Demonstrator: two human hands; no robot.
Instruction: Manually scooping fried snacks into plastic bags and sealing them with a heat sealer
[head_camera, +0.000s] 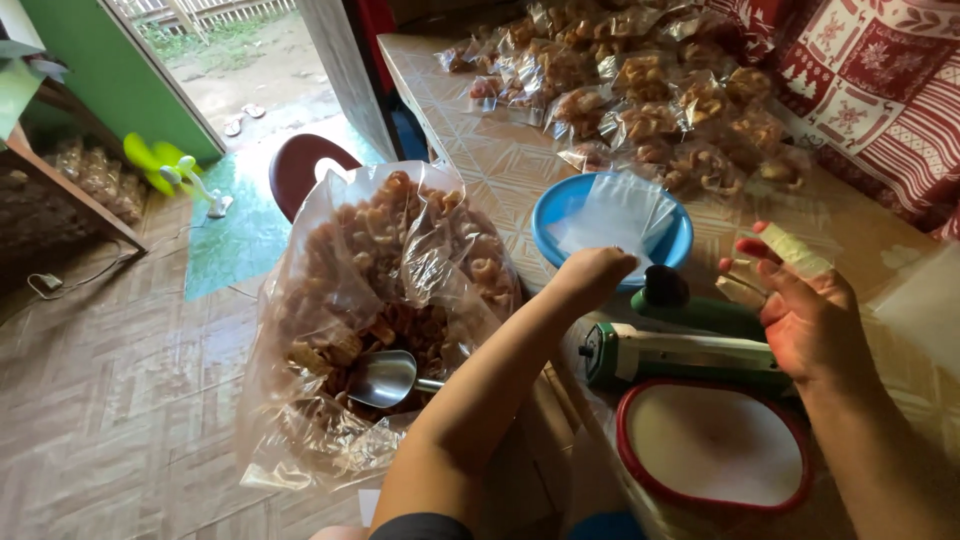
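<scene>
My left hand (592, 277) reaches over the near rim of a blue bowl (556, 212) on the table, its fingers closed on the edge of a stack of clear plastic bags (618, 212) lying in the bowl. To the right, my right hand (800, 305) is raised with the palm open and fingers spread; a thin clear bag seems to rest against its fingertips, though I cannot tell if it is gripped. Beside my left arm stands a large clear sack of brown fried snacks (380, 300) with a metal scoop (385, 378) lying in it.
A green bag sealer (680, 355) lies between my hands, and a white container with a red rim (712, 448) stands in front of it. Several filled snack packets (650, 110) cover the far table. A dark red chair (300, 165) stands by the open doorway.
</scene>
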